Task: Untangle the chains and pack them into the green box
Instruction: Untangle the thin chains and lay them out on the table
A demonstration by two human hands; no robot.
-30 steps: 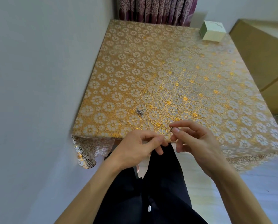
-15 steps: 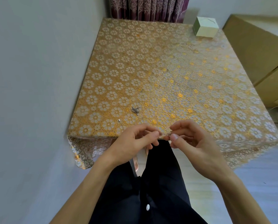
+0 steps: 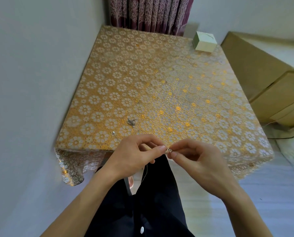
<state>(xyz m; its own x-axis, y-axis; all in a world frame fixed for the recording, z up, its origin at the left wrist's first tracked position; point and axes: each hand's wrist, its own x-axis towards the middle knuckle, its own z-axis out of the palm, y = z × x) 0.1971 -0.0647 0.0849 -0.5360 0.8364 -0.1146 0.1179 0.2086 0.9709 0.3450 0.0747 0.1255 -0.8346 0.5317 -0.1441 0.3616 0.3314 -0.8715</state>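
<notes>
Versus 0.5 s ago: fingertips slightly farther apart; a thin strand now hangs below the left hand [image 3: 134, 156]. Both hands at the near edge of the table [image 3: 160, 79], fingers curled — left and right hand [image 3: 199, 161] each pinch the chain [image 3: 169, 150] thumb-to-forefinger. The tangled chains [image 3: 131, 122] lie near that edge; green box [image 3: 204, 42] at the far right corner.

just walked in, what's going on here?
A person is working a thin silver chain at the table's near edge. The left hand and right hand each pinch it between fingertips, and a strand hangs below the left hand. A tangled clump lies on the tablecloth just beyond, with a small silver piece nearby. The green box sits at the far right corner, away from both hands.
</notes>
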